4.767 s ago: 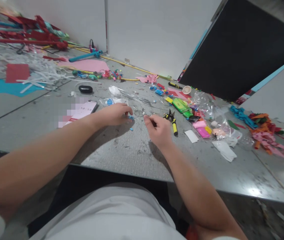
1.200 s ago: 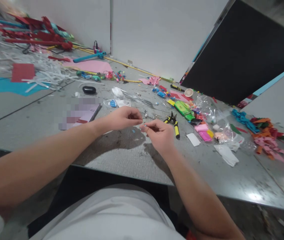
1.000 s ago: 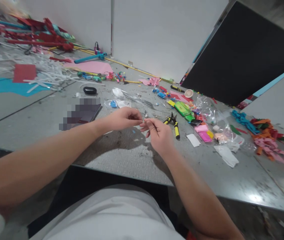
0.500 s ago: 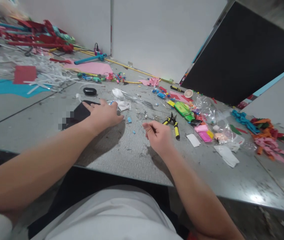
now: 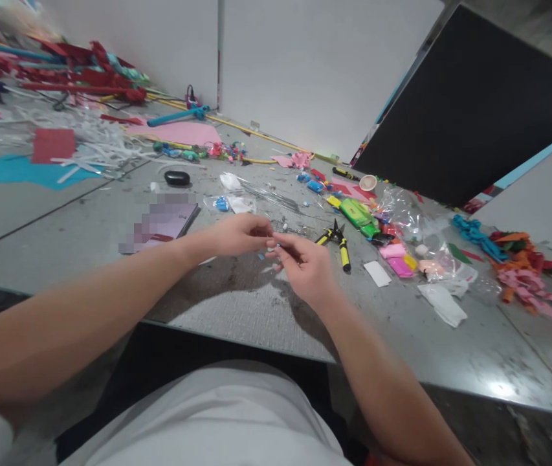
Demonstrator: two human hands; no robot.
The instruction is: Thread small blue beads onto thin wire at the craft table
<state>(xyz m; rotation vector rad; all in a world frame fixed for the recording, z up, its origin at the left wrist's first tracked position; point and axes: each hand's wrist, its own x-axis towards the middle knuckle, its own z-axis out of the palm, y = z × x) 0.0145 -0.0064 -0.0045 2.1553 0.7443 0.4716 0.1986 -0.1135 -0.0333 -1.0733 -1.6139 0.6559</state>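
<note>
My left hand (image 5: 242, 234) and my right hand (image 5: 307, 264) meet at their fingertips just over the middle of the table. Both are pinched closed around something tiny; a speck of pale blue shows between the fingers, but its kind is hidden. Left of my left hand lies a phone (image 5: 178, 221) with its screen lit. Just beyond the hands are a clear bag with a blue lump (image 5: 222, 204) and a white wrapper (image 5: 241, 205). Yellow-and-black pliers (image 5: 343, 249) rest with jaws apart, to the right of my right hand.
A black oval case (image 5: 177, 177) sits behind the phone. Thin wires (image 5: 270, 194) lie farther back. On the right are colourful clay packets (image 5: 359, 215), clear plastic (image 5: 402, 210) and white paper (image 5: 443, 304). Shredded paper (image 5: 105, 145) covers the far left. The table's front edge is close to my body.
My left hand has left the phone and come right to meet my right hand's fingertips, closing from a spread pose. The phone's screen, dark before, is now lit. My right hand has barely moved.
</note>
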